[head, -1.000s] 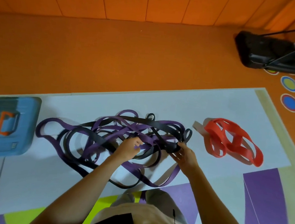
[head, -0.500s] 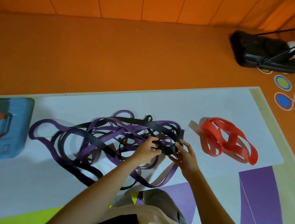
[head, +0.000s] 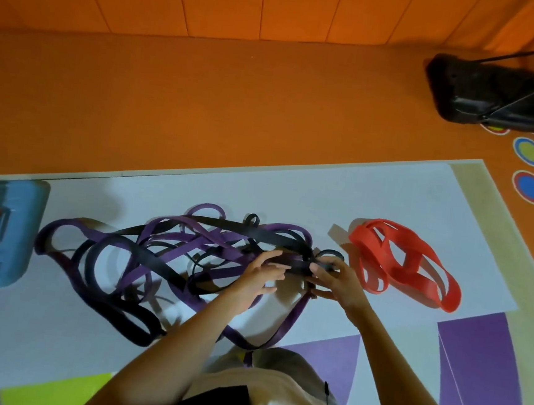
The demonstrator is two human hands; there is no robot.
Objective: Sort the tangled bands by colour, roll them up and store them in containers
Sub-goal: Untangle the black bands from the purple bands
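Both hands meet at the right edge of a tangle lying on the pale mat [head: 389, 193]. The left hand [head: 260, 277] has its fingers curled over a black band [head: 225, 223]. The right hand [head: 337, 284], just beside it, pinches a small coiled part of the same band between thumb and fingertips. The black band is knotted through a purple band [head: 291, 320], and their loops spread leftward across the mat. Red bands [head: 374, 247] lie in a separate heap to the right, near the right hand but not touching it. A blue case [head: 3, 244] with an orange handle sits at the mat's left edge, well apart from the tangle. A black stand base [head: 482, 92] rests on the orange floor at the far right.
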